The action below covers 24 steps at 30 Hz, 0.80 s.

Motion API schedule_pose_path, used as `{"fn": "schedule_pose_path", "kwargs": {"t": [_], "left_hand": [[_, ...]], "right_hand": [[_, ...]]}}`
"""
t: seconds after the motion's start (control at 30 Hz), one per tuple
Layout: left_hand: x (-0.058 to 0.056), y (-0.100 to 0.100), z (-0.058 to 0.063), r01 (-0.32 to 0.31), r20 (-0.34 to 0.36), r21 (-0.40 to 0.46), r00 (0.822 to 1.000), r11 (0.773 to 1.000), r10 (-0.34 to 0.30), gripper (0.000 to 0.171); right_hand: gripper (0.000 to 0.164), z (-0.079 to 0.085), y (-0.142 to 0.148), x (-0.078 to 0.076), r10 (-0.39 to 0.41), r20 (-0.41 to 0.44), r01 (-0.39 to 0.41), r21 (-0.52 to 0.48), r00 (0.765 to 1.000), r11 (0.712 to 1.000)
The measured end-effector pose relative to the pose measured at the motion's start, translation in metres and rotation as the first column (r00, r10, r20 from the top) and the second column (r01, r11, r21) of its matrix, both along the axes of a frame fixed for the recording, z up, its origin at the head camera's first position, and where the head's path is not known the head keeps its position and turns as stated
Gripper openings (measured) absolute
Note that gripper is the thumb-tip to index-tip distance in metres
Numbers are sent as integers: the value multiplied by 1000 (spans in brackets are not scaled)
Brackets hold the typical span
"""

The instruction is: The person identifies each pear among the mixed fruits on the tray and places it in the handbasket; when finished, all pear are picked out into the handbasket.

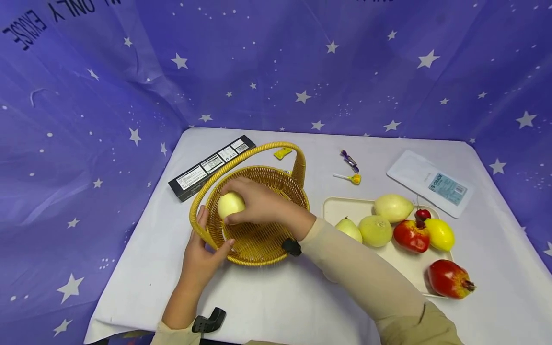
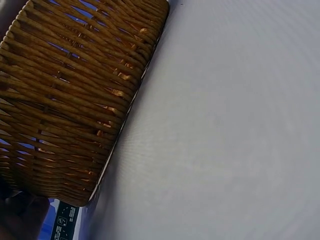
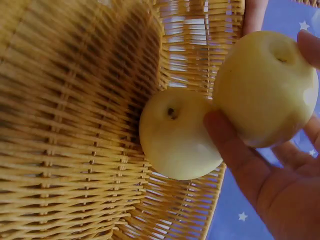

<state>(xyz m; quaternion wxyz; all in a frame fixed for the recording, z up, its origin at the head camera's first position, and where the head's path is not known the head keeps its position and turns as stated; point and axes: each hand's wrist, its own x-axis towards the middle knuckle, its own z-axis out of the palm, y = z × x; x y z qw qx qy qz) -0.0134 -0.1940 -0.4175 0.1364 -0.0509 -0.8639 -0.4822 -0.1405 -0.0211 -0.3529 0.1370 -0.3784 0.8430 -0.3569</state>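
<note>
Two pale fruits (image 3: 265, 90) (image 3: 177, 140), one our right hand (image 1: 260, 203) gripped, one obscured from above, one basket (image 1: 267, 247) our left hand (image 1: 201, 261) held

Left of a white pouch (image 1: 424, 178) lie a purple-wrapped candy (image 1: 350, 161), a yellow lollipop (image 1: 355, 179), a yellow packet (image 1: 282, 153) and, farthest, a black box (image 1: 212, 166), while a starry purple curtain (image 1: 276, 62) hangs behind it.
</note>
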Motion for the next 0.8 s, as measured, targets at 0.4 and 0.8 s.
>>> {"fn": "schedule_pose_path", "kwargs": {"t": [0.4,0.8], "left_hand": [[1,-2,3,22,12,31,1000,999,-22,98],[-1,-5,-1,34,17,47,999,998,-35,99]], "right_hand": [[52,-6,-33,8,173,-85,-151,217,981,964],[60,-25,-48,5,163,-87,-121,366,983,923]]}}
